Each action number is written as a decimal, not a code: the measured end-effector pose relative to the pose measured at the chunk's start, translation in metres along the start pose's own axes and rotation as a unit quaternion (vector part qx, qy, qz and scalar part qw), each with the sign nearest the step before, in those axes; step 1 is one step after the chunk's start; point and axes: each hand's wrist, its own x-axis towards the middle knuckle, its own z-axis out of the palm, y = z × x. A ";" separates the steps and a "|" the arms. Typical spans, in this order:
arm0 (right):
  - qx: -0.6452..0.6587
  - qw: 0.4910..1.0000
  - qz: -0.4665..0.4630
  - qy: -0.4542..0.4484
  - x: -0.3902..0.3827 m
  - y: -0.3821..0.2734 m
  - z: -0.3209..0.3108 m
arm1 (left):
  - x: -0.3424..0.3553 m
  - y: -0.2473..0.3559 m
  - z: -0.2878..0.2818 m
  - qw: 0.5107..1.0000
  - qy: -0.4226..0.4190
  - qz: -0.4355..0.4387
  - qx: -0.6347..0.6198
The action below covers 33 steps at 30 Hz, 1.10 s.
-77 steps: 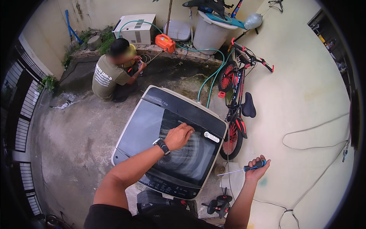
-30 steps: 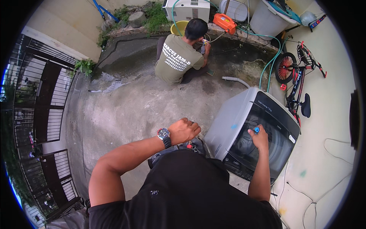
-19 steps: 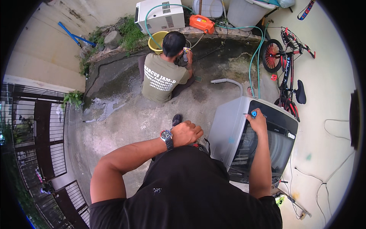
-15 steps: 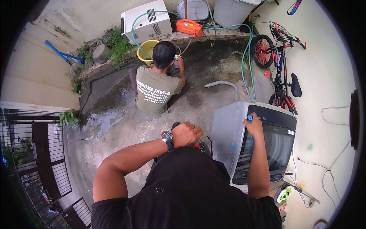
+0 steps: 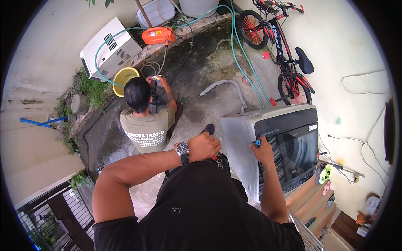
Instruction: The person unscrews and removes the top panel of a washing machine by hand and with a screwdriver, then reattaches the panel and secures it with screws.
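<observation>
My right hand (image 5: 264,152) is closed around a short blue-and-black tool handle (image 5: 257,143), held over the top-loading washing machine (image 5: 236,142) near its upper left corner. The rest of the tool is hidden. The machine is grey, with a dark glossy lid (image 5: 293,146). My left hand (image 5: 204,146) is held across my front with its fingers curled in a fist and its back toward me. On that wrist sits a watch (image 5: 182,148) with a dark band and a red-and-blue bezel. Below the fist, a red tag with keys (image 5: 217,160) hangs at my waist.
A person (image 5: 144,113) squats ahead-left, handling something small beside a yellow bucket (image 5: 125,77). An orange pump unit (image 5: 158,36), green hose (image 5: 240,42), grey drain hose (image 5: 226,82), white boxy appliance (image 5: 111,44) and bicycle (image 5: 282,46) surround the wet concrete floor (image 5: 201,111).
My view has turned, shifting the scene leftward and bringing more wooden shelving in at lower right. The other person's hands have come together. Both my hands keep nearly the same pose.
</observation>
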 end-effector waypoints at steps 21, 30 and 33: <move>0.041 0.980 0.193 0.036 0.023 -0.034 0.002 | 0.159 -0.222 0.063 0.529 -0.264 -0.326 -0.738; 0.158 0.914 0.364 0.090 0.028 -0.055 -0.009 | 0.316 -0.310 0.044 0.569 -0.411 -0.254 -0.666; 0.257 0.872 0.401 0.115 0.028 -0.066 -0.026 | 0.378 -0.303 0.054 0.612 -0.509 -0.182 -0.578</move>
